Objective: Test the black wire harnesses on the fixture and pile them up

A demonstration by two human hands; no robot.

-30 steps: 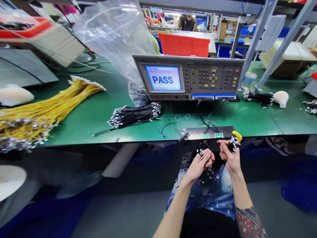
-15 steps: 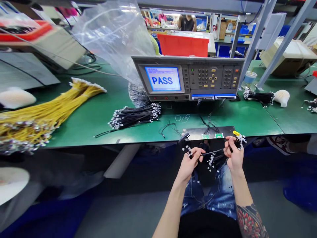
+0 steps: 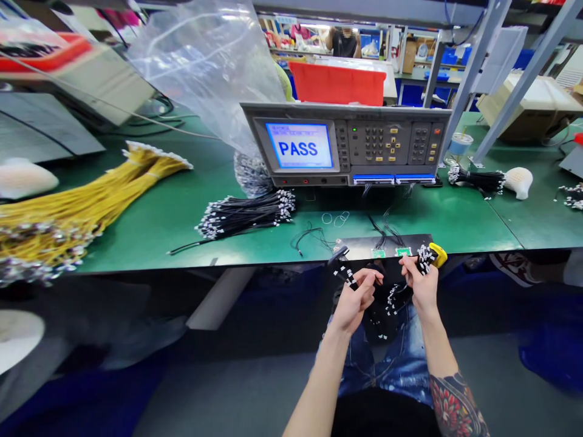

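Note:
Just off the bench's front edge, my left hand [image 3: 357, 298] is closed, thumb and fingers together. White-tipped black cables [image 3: 348, 276] show behind its knuckles. My right hand [image 3: 422, 288] is closed round black cables, whose white connectors [image 3: 426, 257] fan out above the fingers. Right beside these connectors is a yellow piece [image 3: 438, 255], its kind unclear. More white-ended cables [image 3: 392, 299] hang between the hands over the lap. Above the hands, two small green circuit boards [image 3: 403, 251] lie on a black strip [image 3: 355, 244], wired toward the tester [image 3: 346, 145], whose screen reads PASS.
On the green bench [image 3: 150, 237] lie a black cable bundle [image 3: 248, 213], yellow cables [image 3: 91, 206] and loose thin wires [image 3: 310, 233]. A red bin [image 3: 337, 84] stands behind the tester. To the right lie another black bundle [image 3: 476, 179] and a metal post [image 3: 519, 85].
My right hand has moved left, closer to my left hand. The cable stretched between them is no longer seen there. The yellow piece now shows larger, right of the connectors.

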